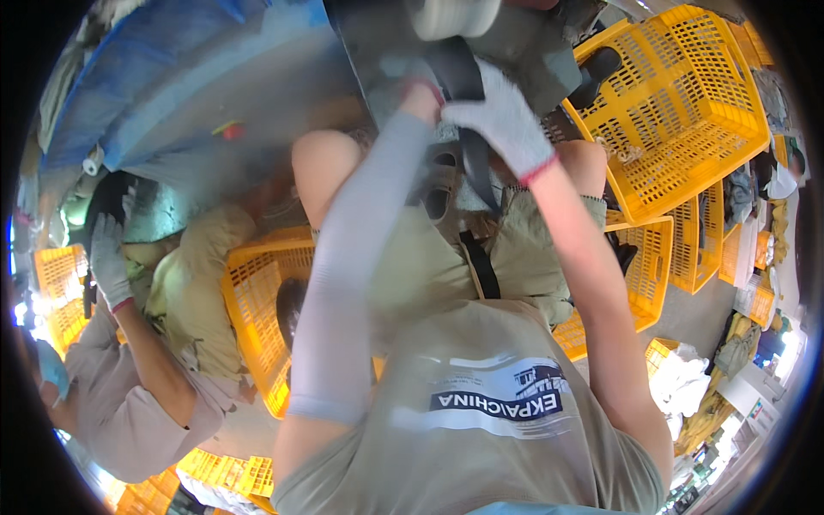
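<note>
One fisheye camera on the person's head looks steeply down, close over their own chest and raised forearms.

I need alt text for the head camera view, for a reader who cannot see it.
A person's gloved right hand and left hand grip a dark strap above their knees, with yellow plastic crates around them. At left, a co-worker's gloved hand is raised.

Around me yellow plastic crates point(687, 94) stand stacked on a grey concrete floor point(687, 318), a blue tarp point(154, 77) lies at my left, and what seems daylight glares at the edges.
</note>
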The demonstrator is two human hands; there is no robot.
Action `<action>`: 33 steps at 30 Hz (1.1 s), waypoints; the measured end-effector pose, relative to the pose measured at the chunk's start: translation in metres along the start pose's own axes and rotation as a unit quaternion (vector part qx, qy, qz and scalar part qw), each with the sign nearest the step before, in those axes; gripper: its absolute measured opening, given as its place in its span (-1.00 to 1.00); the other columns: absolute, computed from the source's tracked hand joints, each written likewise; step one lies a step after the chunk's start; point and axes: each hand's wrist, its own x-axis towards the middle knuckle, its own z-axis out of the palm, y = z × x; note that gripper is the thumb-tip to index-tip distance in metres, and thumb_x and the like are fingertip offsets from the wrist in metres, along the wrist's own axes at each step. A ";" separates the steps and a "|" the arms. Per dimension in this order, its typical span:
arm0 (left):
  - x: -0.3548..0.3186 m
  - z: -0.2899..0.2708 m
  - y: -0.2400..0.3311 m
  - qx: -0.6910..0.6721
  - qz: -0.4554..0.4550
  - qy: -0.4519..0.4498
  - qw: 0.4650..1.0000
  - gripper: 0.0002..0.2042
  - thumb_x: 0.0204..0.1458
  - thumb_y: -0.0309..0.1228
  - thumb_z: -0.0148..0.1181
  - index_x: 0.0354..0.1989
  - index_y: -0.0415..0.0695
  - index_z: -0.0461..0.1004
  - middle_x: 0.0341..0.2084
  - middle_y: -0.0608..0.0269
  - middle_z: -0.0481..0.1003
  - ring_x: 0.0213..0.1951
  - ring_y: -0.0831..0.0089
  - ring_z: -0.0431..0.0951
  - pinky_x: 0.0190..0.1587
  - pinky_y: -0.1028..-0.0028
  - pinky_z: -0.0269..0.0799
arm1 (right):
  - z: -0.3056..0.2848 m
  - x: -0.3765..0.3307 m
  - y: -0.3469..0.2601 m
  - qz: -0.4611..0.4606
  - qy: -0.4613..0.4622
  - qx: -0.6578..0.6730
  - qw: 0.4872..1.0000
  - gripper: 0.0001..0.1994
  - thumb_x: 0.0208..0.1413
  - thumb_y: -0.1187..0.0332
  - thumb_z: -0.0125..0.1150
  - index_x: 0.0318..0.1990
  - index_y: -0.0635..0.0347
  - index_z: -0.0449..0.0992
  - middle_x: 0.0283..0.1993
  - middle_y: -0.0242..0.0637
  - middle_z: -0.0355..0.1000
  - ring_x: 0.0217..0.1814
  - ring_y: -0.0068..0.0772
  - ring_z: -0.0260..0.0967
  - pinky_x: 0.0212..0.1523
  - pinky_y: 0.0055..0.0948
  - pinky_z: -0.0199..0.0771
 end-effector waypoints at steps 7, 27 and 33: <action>0.018 -0.008 0.020 -0.019 -0.070 -0.016 0.997 -0.49 0.49 0.06 0.08 0.29 -0.14 0.50 -0.01 0.26 0.65 -0.04 0.31 0.66 0.06 0.29 0.55 | 0.000 0.005 -0.017 -0.070 0.058 -0.135 0.987 -0.75 0.09 0.29 0.29 -0.23 0.33 0.54 -0.17 0.20 0.54 -0.12 0.35 0.52 -0.19 0.09 0.52; -0.030 -0.023 0.005 0.140 0.056 0.048 0.987 -0.45 0.55 0.02 -0.04 0.26 -0.28 0.56 -0.05 0.31 0.59 -0.04 0.49 0.55 0.09 0.44 0.49 | 0.009 0.038 0.005 0.007 0.102 0.020 0.995 -0.41 -0.01 -0.09 0.52 -0.14 0.36 0.66 -0.16 0.14 0.64 -0.04 0.16 0.62 0.01 -0.04 0.59; -0.099 -0.007 0.007 -0.027 0.098 -0.111 0.989 -0.50 0.59 -0.05 -0.15 0.26 -0.25 0.49 0.06 0.16 0.61 0.00 0.43 0.63 0.12 0.45 0.57 | 0.012 -0.032 0.024 -0.110 0.171 -0.057 0.977 -0.40 -0.05 -0.02 0.66 -0.05 0.30 0.61 -0.20 0.09 0.59 -0.12 0.24 0.59 -0.13 0.01 0.58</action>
